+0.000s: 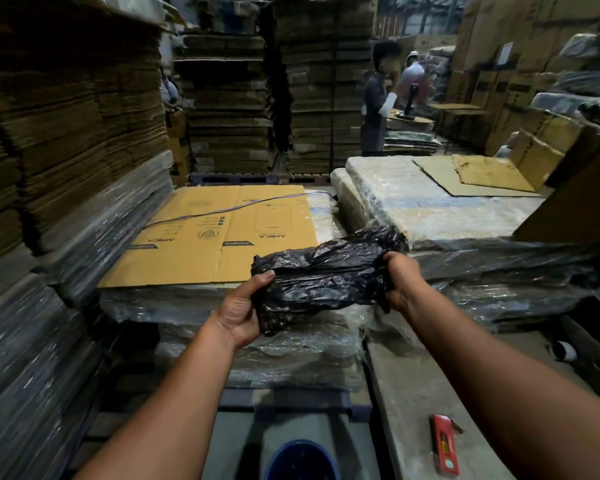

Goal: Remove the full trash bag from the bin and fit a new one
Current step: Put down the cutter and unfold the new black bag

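Observation:
A crumpled black trash bag (326, 275), still bunched and folded, is held in the air between both hands at chest height. My left hand (243, 306) grips its left end, thumb on top. My right hand (400, 278) is closed on its right end. Low at the bottom edge, between my forearms, the round blue bin (303, 460) stands on the floor; its inside looks dark and I cannot tell whether a bag lines it.
A flat cardboard sheet (222, 237) with a cable across it lies on wrapped stacks ahead. Tall cardboard stacks (66, 133) wall the left. A red cutter (444, 445) lies on the ledge at right. Two people (378, 98) work at the back.

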The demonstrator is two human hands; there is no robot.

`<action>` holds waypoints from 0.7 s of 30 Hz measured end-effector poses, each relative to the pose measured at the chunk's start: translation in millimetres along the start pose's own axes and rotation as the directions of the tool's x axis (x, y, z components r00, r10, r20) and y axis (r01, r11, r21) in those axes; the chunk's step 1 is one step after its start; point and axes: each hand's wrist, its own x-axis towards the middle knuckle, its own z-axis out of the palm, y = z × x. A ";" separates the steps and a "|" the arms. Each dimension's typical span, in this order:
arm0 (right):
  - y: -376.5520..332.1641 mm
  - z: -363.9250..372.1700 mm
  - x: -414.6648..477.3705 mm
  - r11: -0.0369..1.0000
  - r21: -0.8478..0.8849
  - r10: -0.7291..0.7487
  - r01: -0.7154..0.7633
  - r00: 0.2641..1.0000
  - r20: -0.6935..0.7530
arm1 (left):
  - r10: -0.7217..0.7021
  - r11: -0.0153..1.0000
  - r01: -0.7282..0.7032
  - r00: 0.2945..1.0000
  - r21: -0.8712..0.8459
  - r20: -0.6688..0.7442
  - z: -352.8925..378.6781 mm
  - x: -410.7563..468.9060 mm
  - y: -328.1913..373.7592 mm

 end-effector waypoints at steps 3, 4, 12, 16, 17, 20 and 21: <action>-6.0 -5.4 5.9 1.000 0.022 -0.018 0.019 0.999 -0.028 | 0.016 1.000 -0.015 0.998 -0.023 0.062 -4.0 -1.8 -1.9; -6.2 -8.7 9.9 1.000 0.011 -0.028 0.028 1.000 0.008 | 0.007 1.000 -0.007 0.997 -0.001 0.073 -4.7 -1.8 -2.1; -12.7 -25.6 9.6 0.563 -0.705 -0.013 0.432 0.857 0.515 | -0.009 0.998 0.007 0.999 0.056 0.043 -13.3 4.7 4.5; -12.8 -30.6 19.0 0.333 -0.839 0.025 0.431 0.885 0.465 | 0.009 0.996 -0.012 0.999 0.089 0.034 -11.9 1.1 10.1; -13.1 -31.5 21.4 0.373 -0.825 -0.002 0.424 0.890 0.456 | 0.018 0.996 -0.021 0.999 0.082 0.029 -13.6 1.0 10.2; -17.2 -35.6 18.6 0.545 -0.726 -0.082 0.420 0.888 0.452 | -0.024 0.996 0.023 1.000 0.085 0.014 -12.0 -4.2 10.3; -17.6 -38.0 20.3 0.598 -0.692 -0.118 0.404 0.898 0.423 | -0.022 0.996 0.021 1.000 0.082 0.009 -12.6 -5.4 10.7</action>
